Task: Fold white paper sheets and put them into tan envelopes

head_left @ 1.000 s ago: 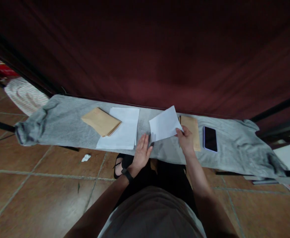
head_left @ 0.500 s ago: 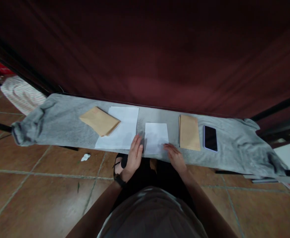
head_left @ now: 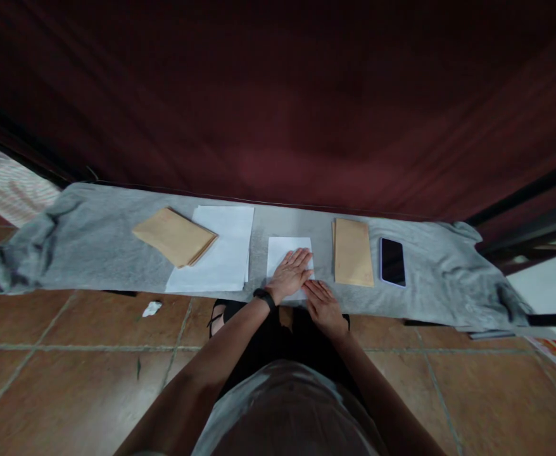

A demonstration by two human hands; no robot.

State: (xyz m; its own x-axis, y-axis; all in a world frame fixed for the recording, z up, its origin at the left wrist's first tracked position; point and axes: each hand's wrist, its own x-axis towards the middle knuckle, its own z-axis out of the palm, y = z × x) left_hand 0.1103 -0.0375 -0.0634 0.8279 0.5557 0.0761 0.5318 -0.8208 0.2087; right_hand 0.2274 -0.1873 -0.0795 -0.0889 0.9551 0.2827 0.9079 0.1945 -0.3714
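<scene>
A small white sheet of paper [head_left: 278,248], which looks folded, lies flat near the front edge of the cloth-covered bench. My left hand [head_left: 290,273] rests flat across it with fingers stretched out, hiding much of its lower half. Beside it, my right hand [head_left: 323,306] lies open, its fingertips at the paper's lower right edge. The two hands are close together. To the left sits a stack of larger white paper [head_left: 225,253] with several brown envelopes [head_left: 176,235] lying askew on it. On the right are more brown envelopes [head_left: 353,253], neatly lined up.
A grey cloth [head_left: 102,247] covers the narrow bench. Right of the envelopes lies a phone [head_left: 392,261], dark screen up. A dark red curtain [head_left: 278,126] hangs right behind the bench. Crumpled white tissue [head_left: 152,309] lies on the tiled floor.
My left hand has moved from the paper's left side onto the paper, pressing flat. My right hand has stayed at its lower right edge. The view has shifted slightly right.
</scene>
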